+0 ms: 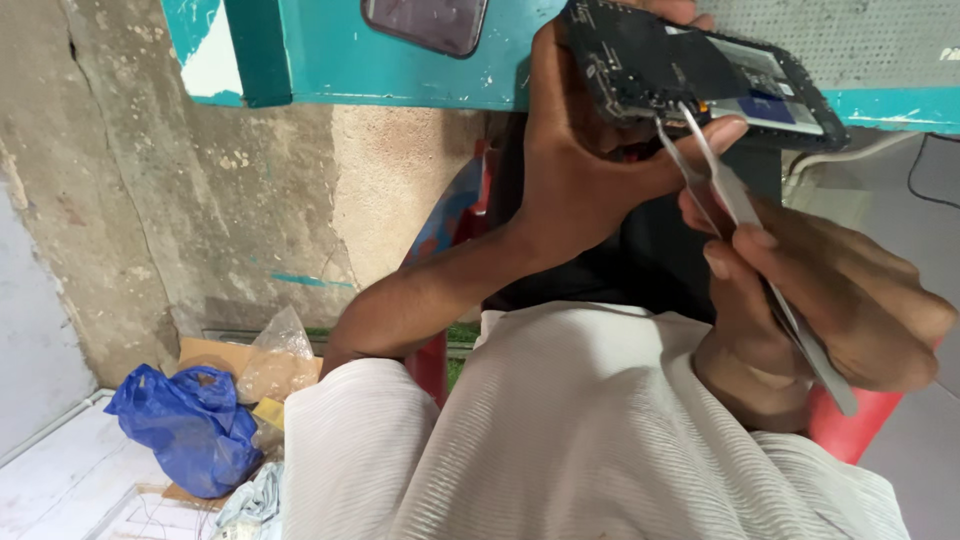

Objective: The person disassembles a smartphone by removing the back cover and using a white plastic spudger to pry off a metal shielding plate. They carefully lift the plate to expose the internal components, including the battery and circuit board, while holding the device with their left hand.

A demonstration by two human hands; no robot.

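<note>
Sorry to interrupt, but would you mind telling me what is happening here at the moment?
A person is working on an opened phone with its dark circuit board exposed. The left hand holds the phone up near the edge of a teal table. The right hand grips metal tweezers, whose tips touch the board near its lower edge. Another phone lies on the table, and a blue plastic bag sits on the floor at lower left.

Small roadside repair workshop: chipped teal-painted wooden desk (400,70), cracked bare concrete wall (150,180), opened black phone circuit assembly (680,65), crumpled blue plastic bag (185,425).
</note>
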